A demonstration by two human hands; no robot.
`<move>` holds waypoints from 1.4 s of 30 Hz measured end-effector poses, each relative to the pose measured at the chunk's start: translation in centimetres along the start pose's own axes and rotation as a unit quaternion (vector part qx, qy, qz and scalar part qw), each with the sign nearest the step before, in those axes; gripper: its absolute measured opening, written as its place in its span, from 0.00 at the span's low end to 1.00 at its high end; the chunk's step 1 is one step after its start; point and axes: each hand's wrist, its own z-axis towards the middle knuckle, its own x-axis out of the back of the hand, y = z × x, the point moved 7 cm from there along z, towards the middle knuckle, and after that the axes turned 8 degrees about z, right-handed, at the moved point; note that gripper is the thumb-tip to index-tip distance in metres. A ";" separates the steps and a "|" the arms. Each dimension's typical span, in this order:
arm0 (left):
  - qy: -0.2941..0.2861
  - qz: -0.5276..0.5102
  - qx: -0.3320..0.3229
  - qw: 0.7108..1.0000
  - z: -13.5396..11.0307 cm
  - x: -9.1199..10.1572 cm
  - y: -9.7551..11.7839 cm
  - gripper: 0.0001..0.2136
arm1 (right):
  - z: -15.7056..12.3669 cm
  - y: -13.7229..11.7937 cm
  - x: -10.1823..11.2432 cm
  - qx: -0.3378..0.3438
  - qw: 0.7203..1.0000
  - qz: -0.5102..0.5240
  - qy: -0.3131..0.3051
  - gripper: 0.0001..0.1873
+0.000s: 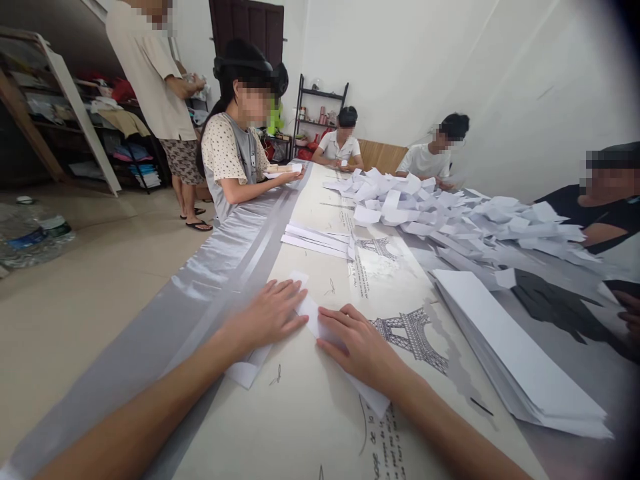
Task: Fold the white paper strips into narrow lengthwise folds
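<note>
left grip (270,313) and right grip (357,347) lie flat and wide open on the paper strip (311,312) beneath both.

White walls (450,67) run bright along the right and far side, a dark door (247,27) sits far centre with a black shelf (320,110) just right of it, cluttered racks (133,143) line the far left, and pale floor (90,293) spreads left of the long table (300,413).
</note>
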 end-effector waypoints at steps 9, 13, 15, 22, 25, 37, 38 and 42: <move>-0.019 -0.078 -0.027 0.996 0.1 -0.6 -0.6 0.21 | 0.0 0.6 0.3 -0.011 0.999 0.042 -0.022 0.15; 0.002 -0.111 -0.055 0.992 0.3 0.5 -0.5 0.17 | -0.2 2.1 0.7 -0.019 0.994 0.104 -0.034 0.20; 0.019 -0.142 -0.063 0.988 0.4 1.3 -0.3 0.12 | -0.3 2.9 1.0 -0.014 0.991 0.124 -0.040 0.23; -0.014 -0.291 0.067 0.954 0.7 1.9 -0.5 0.09 | -0.3 5.6 3.6 -0.090 0.986 0.106 0.094 0.26; 0.005 -0.385 0.124 0.915 0.9 2.3 -1.0 0.13 | -1.4 7.2 6.0 -0.187 0.934 0.137 0.271 0.27; -0.072 -0.438 0.041 0.895 0.7 2.4 3.8 0.23 | -0.7 6.8 1.2 -0.311 0.797 0.484 0.181 0.25; -0.060 -0.398 0.047 0.914 0.7 2.4 3.2 0.25 | -0.6 6.9 1.5 -0.299 0.830 0.445 0.154 0.22; 0.078 -0.171 0.051 0.981 0.6 3.3 1.3 0.17 | -0.2 6.9 2.1 -0.209 0.934 0.278 0.082 0.20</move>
